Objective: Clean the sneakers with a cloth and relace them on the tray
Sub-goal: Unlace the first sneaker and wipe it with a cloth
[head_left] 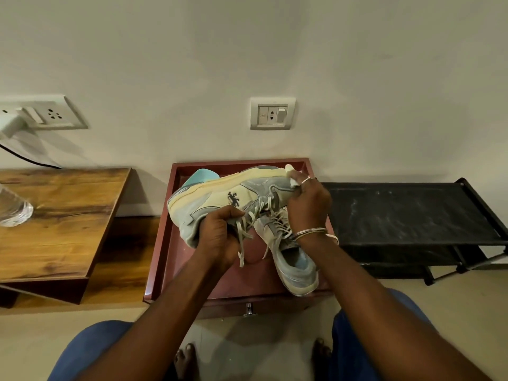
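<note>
A grey and cream sneaker [220, 193] is held on its side above the dark red tray [162, 243], sole turned up and away from me. My left hand [220, 235] grips it at the collar, near the loose laces. My right hand [308, 204] pinches a small white cloth [291, 174] against the toe end of that sneaker. The second sneaker [297, 265] lies in the tray under my right wrist, heel toward me, its laces loose.
A wooden side table [63, 221] with a clear plastic bottle [13, 207] stands to the left. To the right is a black shoe rack [406, 215]. The wall behind carries two socket plates, at the left [55, 114] and in the middle [272, 113]. My knees and bare feet are below.
</note>
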